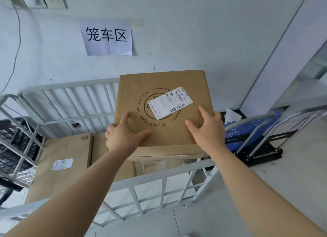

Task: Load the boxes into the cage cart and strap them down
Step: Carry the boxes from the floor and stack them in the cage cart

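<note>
**Both hands on the labelled box above the cage cart**

I hold the brown box (185, 132) between my two hands, its broad printed face turned up toward me. My left hand (122, 137) grips its left edge: forefinger and thumb lie spread on the face and the other fingers curl round the side. My right hand (207, 130) grips the right edge the same way, thumb pointing in toward my left hand. A white shipping label (169, 102) sits on the face just beyond my fingertips, stuck askew over a round printed logo.

The box is inside the outline of the white cage cart (154, 181), whose near rail runs under my wrists and whose barred back stands beyond my left hand. Right below my hands lies another carton (166, 156); I cannot tell whether the box touches it. Left of my left hand, lower down in the cart, a large carton (60, 159) lies flat.

Beyond my right hand stands a blue trolley (247, 129). Far above both hands a paper sign (108, 38) hangs on the wall.
</note>
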### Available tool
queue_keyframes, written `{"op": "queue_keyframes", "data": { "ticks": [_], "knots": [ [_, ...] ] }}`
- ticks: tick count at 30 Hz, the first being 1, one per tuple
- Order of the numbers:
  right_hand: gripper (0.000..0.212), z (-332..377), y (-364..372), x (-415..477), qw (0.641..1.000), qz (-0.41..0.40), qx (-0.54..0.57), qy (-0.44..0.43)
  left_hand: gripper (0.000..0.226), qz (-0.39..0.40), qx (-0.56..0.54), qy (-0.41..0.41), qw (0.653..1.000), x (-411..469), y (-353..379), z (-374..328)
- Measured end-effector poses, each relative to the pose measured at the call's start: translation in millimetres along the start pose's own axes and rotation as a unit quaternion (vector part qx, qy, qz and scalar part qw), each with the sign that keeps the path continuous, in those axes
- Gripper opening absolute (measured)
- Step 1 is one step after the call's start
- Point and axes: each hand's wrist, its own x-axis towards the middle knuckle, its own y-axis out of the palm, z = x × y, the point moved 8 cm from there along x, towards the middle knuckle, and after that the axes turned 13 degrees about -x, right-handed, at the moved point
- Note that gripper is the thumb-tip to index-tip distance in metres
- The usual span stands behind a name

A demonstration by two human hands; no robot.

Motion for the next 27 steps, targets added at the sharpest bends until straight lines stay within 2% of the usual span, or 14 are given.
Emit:
{"op": "queue_keyframes", "data": {
  "ticks": [7,12,17,27],
  "knots": [
    [0.073,-2,83,78,0.995,0.098,0.017,-0.029,0.102,-0.022,0.041,-0.088,0.995,58,36,27],
    [0.074,-25,153,110,0.982,0.187,-0.010,-0.027,0.102,0.000,0.057,-0.166,0.985,82,81,63],
    [0.074,-53,214,118,0.965,0.260,-0.025,-0.023,0.102,0.030,0.075,-0.230,0.970,93,127,104],
    [0.073,-94,313,97,0.935,0.351,-0.051,0.025,0.105,0.093,0.110,-0.297,0.944,115,191,182]
  ]
}}
